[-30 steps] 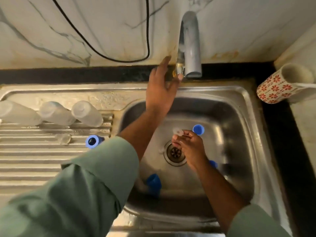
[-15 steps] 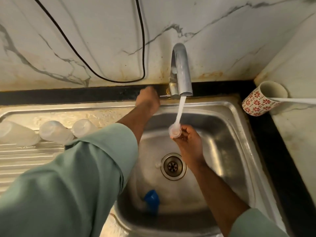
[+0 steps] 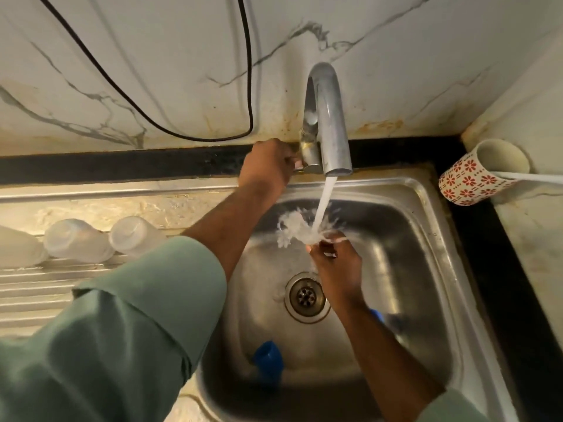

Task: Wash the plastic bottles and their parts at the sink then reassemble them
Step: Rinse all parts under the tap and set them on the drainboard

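- Small clear part [image 3: 307, 236], likely a bottle insert, sits right under the tap [image 3: 327, 117] stream, above the drain [image 3: 307, 296]; spray hides most of it.
- Right hand [image 3: 336, 266] pinches the part at the fingertips, fingers curled round it, just below the spout.
- Left hand [image 3: 268, 169] is curled round the tap's handle, left of the spout; handle itself mostly hidden.
- Water hits the part hard and fans out left of the stream.
- Step in hand, my guess: rinsing this part. To do it well: ease the flow down so it splashes less, turn the part so water reaches inside and rim, keep the pinch firm since it looks slick and light, and hold it low in the sink [image 3: 426, 239] so a drop stays in the basin.
- Risk: part slips and lands on the drain; looks too big to pass, can't be sure.
- Blue cap [image 3: 268, 359] lies in the basin, near side of the drain, not yet rinsed by the look of it.
- Another blue bit [image 3: 376, 315] peeks out behind the right forearm, right of the drain; can't tell what.
- Clear bottles [image 3: 79, 240] lie on their sides on the drainboard, left of the tap, caps off.
- Floral mug [image 3: 475, 178] on the counter, right of the tap.
- Black cable [image 3: 248, 86] hangs on the wall, left of the tap.
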The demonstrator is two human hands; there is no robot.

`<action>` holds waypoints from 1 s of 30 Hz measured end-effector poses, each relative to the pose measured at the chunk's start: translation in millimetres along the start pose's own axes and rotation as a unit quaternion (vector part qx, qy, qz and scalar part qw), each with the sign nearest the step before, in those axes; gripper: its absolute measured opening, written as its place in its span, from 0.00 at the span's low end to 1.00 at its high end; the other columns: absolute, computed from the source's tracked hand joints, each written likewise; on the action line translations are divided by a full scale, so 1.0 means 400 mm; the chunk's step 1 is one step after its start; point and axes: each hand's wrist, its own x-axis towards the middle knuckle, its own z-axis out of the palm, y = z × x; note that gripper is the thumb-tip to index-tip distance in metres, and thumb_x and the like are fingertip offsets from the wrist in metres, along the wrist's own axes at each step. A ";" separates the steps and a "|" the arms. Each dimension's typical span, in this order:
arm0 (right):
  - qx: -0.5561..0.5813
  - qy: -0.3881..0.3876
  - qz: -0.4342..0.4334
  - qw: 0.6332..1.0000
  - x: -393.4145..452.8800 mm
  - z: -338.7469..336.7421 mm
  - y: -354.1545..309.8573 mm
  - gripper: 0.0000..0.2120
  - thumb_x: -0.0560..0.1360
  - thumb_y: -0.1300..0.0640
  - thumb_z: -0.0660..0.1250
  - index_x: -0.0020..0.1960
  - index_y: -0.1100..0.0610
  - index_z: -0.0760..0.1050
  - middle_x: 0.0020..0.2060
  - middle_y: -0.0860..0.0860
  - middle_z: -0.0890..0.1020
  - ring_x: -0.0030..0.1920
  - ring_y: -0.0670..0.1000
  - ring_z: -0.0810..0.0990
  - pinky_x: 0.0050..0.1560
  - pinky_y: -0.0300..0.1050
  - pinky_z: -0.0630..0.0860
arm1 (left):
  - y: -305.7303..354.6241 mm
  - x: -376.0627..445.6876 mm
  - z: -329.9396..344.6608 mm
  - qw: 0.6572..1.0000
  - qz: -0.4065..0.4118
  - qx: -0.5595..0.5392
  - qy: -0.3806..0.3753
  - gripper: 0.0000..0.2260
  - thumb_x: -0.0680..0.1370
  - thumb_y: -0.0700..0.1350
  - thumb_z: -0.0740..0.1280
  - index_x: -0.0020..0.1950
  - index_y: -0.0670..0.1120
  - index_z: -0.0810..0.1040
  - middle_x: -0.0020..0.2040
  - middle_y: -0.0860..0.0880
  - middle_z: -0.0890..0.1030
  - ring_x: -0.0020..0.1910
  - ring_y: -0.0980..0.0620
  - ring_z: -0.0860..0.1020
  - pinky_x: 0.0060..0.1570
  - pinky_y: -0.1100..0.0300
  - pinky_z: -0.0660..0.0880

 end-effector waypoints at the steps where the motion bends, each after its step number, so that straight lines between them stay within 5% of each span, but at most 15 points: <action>1: -0.019 -0.009 -0.002 1.000 0.007 0.001 -0.004 0.05 0.74 0.61 0.72 0.46 0.53 0.78 0.37 0.44 0.81 0.38 0.34 0.79 0.39 0.32 0.75 | 0.008 0.009 -0.002 1.000 -0.004 0.024 -0.012 0.08 0.81 0.40 0.64 0.52 0.44 0.84 0.43 0.47 0.79 0.44 0.46 0.78 0.48 0.57 0.75; 10: -0.112 0.036 -0.127 0.985 0.020 -0.018 -0.020 0.08 0.73 0.66 0.72 0.52 0.60 0.83 0.45 0.47 0.79 0.42 0.40 0.80 0.47 0.30 0.77 | 0.045 0.028 -0.027 0.996 -0.035 0.059 -0.063 0.10 0.77 0.40 0.70 0.58 0.39 0.80 0.47 0.43 0.78 0.48 0.43 0.78 0.46 0.53 0.73; 15: -0.182 -0.007 -0.138 0.974 0.027 -0.020 -0.035 0.07 0.75 0.65 0.70 0.53 0.63 0.82 0.46 0.47 0.75 0.42 0.38 0.78 0.41 0.20 0.68 | 0.063 0.036 -0.050 0.993 -0.056 0.066 -0.086 0.15 0.75 0.40 0.72 0.61 0.39 0.77 0.51 0.41 0.79 0.46 0.44 0.76 0.47 0.52 0.75; 22: -0.222 -0.048 -0.141 0.964 0.046 -0.014 -0.038 0.05 0.75 0.62 0.70 0.51 0.60 0.82 0.41 0.46 0.77 0.42 0.44 0.77 0.47 0.30 0.74 | 0.070 0.010 -0.036 0.993 -0.060 0.073 -0.069 0.17 0.78 0.42 0.70 0.65 0.41 0.73 0.60 0.41 0.79 0.59 0.40 0.78 0.58 0.46 0.75; 26: -0.230 -0.066 -0.142 0.961 0.047 -0.008 -0.024 0.06 0.74 0.58 0.72 0.50 0.59 0.83 0.42 0.47 0.79 0.43 0.46 0.81 0.41 0.23 0.69 | 0.072 0.013 -0.036 0.993 -0.072 0.061 -0.064 0.15 0.79 0.42 0.69 0.64 0.42 0.74 0.58 0.43 0.79 0.56 0.41 0.78 0.58 0.45 0.76; 30: -0.250 -0.042 -0.146 0.956 0.055 -0.012 -0.011 0.09 0.74 0.54 0.73 0.41 0.59 0.80 0.35 0.47 0.78 0.37 0.46 0.77 0.37 0.33 0.71 | 0.075 0.016 -0.044 0.993 -0.077 0.059 -0.073 0.14 0.78 0.42 0.70 0.62 0.42 0.75 0.50 0.45 0.78 0.49 0.44 0.76 0.56 0.45 0.78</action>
